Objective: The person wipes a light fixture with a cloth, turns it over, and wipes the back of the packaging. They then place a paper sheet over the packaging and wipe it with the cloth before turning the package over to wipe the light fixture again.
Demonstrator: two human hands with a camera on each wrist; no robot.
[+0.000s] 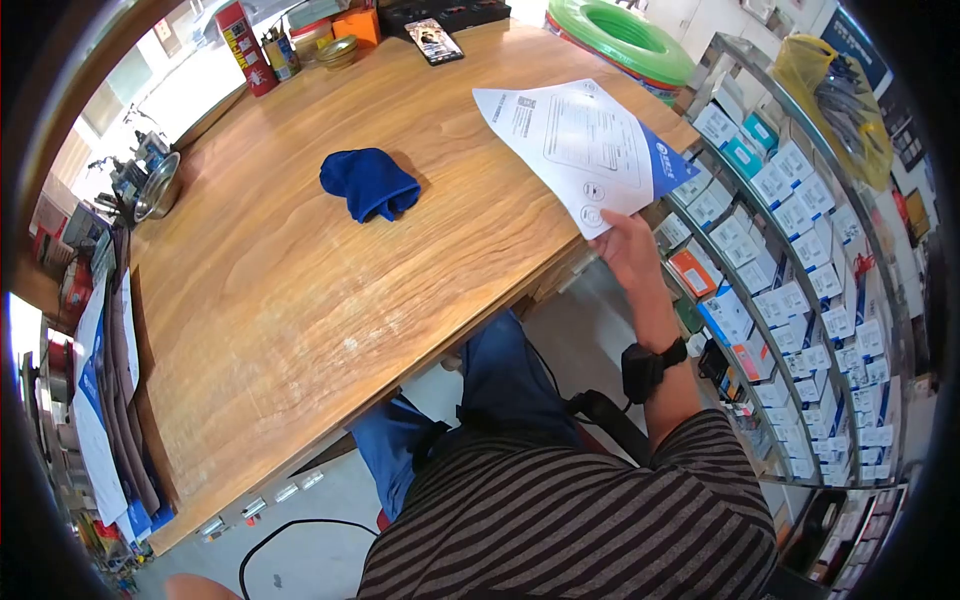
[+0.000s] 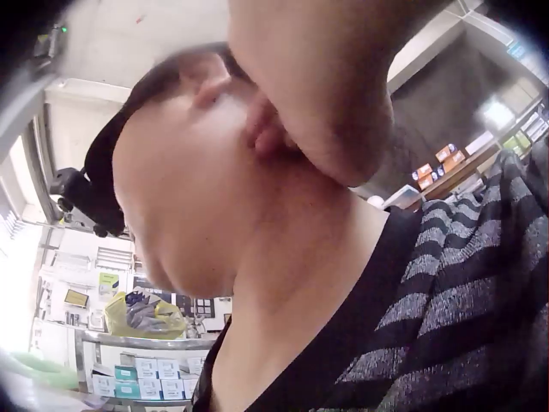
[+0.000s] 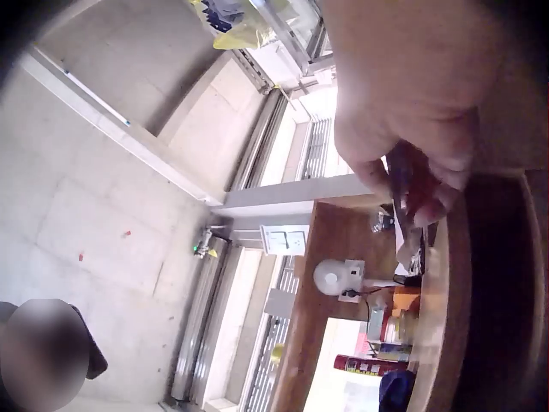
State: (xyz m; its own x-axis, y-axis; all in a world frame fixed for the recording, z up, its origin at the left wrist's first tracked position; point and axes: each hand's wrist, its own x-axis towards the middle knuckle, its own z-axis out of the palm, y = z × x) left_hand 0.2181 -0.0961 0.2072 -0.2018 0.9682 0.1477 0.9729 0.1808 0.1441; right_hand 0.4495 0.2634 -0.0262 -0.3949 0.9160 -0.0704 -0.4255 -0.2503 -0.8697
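Note:
At the table's right edge, a printed white sheet with a blue end (image 1: 570, 140) lies partly on the wood, its near corner pinched by my right hand (image 1: 630, 252). The right wrist view shows that hand (image 3: 407, 129) with thumb and fingers closed on a thin edge. A crumpled dark blue cloth (image 1: 368, 185) sits on the table, away from both hands. My left hand (image 2: 313, 94) is up against the neck below the ear in the left wrist view, fingertips touching the skin; how its other fingers lie is hidden.
The wooden table (image 1: 270, 270) carries a phone (image 1: 434, 42), a red can (image 1: 246, 50) and a green coil (image 1: 620, 40) along its far side. Folders (image 1: 110, 370) and a metal bowl (image 1: 158, 188) stand at the left. Shelves of small boxes (image 1: 790, 270) line the right.

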